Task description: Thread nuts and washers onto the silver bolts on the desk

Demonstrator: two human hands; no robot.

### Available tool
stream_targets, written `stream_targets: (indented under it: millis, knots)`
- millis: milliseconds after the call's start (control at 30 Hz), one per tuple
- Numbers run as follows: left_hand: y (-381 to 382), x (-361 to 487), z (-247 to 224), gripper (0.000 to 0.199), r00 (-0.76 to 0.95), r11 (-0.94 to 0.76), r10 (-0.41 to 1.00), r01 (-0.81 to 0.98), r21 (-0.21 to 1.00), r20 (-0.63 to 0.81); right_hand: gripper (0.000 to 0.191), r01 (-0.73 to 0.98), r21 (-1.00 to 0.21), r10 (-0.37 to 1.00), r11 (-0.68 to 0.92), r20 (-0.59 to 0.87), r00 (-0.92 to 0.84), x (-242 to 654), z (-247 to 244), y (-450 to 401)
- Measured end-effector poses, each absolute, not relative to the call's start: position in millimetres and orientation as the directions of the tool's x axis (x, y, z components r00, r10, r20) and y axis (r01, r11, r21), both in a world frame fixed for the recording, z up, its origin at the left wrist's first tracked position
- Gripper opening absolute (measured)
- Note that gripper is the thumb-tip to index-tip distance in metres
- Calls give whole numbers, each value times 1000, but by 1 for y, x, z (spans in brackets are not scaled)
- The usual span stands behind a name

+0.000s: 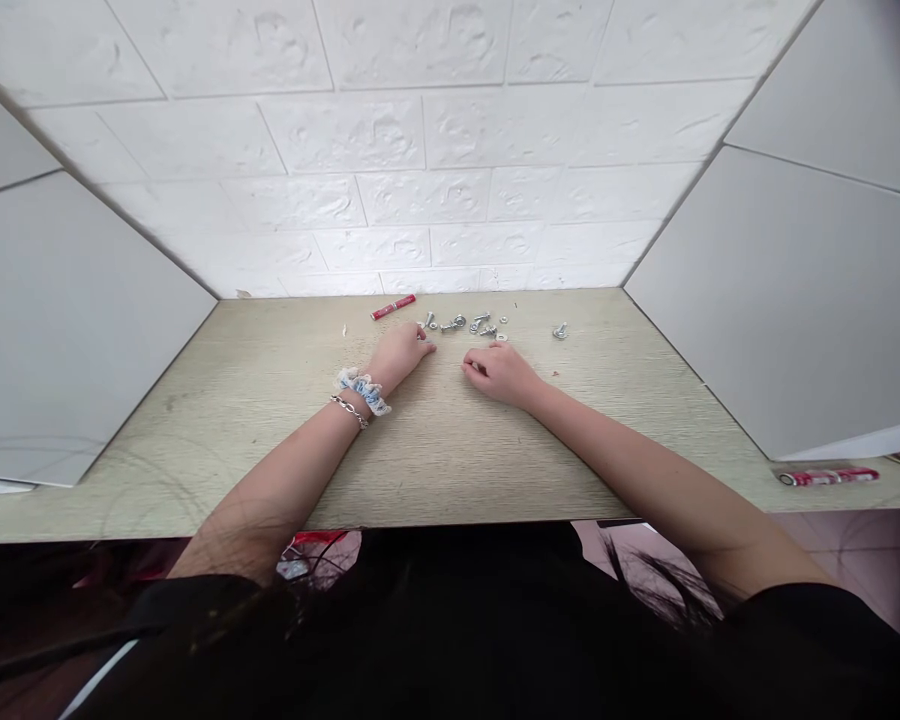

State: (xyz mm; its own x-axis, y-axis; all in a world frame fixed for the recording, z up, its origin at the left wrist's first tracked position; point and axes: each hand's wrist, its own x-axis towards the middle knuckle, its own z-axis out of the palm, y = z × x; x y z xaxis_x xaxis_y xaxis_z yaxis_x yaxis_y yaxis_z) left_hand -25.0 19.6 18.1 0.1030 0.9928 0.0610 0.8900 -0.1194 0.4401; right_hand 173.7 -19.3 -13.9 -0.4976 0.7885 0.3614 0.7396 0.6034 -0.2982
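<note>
My left hand (400,352) rests at the near left edge of a group of metal bolts, with its fingers bent together. A small pale bit shows between thumb and fingers, too small to name. Just beyond it stands a bolt (430,319). My right hand (501,372) lies a little to the right, fingers curled into a pinch; what they hold, if anything, is hidden. Past the hands are bolts with washers (454,324), more bolts (481,321) and a loose washer (504,320). Farther right, a bolt with a washer (560,331) lies apart.
The wooden tabletop (450,460) ends at a white brick-patterned wall (457,140). A red tube (393,307) lies near the wall, another red tube (829,477) at the right front edge. Grey panels stand at the left (82,320) and right (787,300).
</note>
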Motion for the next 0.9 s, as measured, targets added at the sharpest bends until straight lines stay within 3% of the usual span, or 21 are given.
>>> stream_targets:
  millis: [433, 733, 900]
  knots:
    - [6, -13, 21, 14, 217, -263, 964, 868, 421, 156, 18, 675, -425, 793, 603, 407, -453, 175, -14, -18]
    - [-15, 7, 23, 16, 266, -281, 949, 469, 837, 170, 17, 647, -471, 780, 600, 525, -341, 178, -9, -20]
    - [-17, 9, 21, 19, 364, -95, 932, 228, 969, 6, 19, 632, -449, 743, 632, 581, -331, 177, -13, -19]
